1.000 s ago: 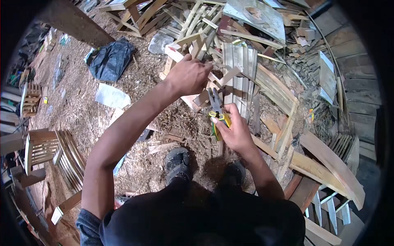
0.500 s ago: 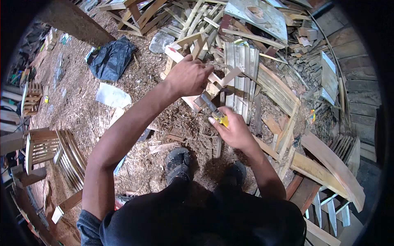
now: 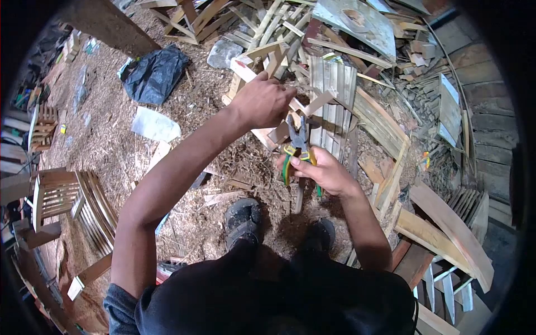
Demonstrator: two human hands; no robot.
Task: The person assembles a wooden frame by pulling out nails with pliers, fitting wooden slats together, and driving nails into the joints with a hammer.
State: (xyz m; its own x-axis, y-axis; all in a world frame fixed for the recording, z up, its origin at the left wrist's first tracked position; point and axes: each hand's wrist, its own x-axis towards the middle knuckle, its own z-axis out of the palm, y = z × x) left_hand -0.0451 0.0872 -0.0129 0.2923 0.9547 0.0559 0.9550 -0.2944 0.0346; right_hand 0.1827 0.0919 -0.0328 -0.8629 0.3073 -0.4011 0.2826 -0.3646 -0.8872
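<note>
Pliers (image 3: pixel 297 137) with yellow and green handles are in my right hand (image 3: pixel 324 173), their metal jaws parted and pointing away from me. Just beyond the jaws lies a wooden frame (image 3: pixel 243 70) of joined pale pieces. My left hand (image 3: pixel 263 101) rests on this frame with its fingers curled together; whatever they pinch is too small to make out. A short flat wooden piece (image 3: pixel 317 104) sticks out to the right of my left fingers.
Slatted boards (image 3: pixel 333 84) lie right of the frame, and a long curved wooden frame (image 3: pixel 385 128) is beyond them. A black plastic bag (image 3: pixel 155 75) sits at the upper left. Slatted wooden parts (image 3: pixel 92 206) stand at the left, and sawdust covers the ground.
The pliers have turned upright and their handles have spread, showing green and yellow. My right hand has rotated around them. My left hand has shifted slightly right in view, staying on the frame.
</note>
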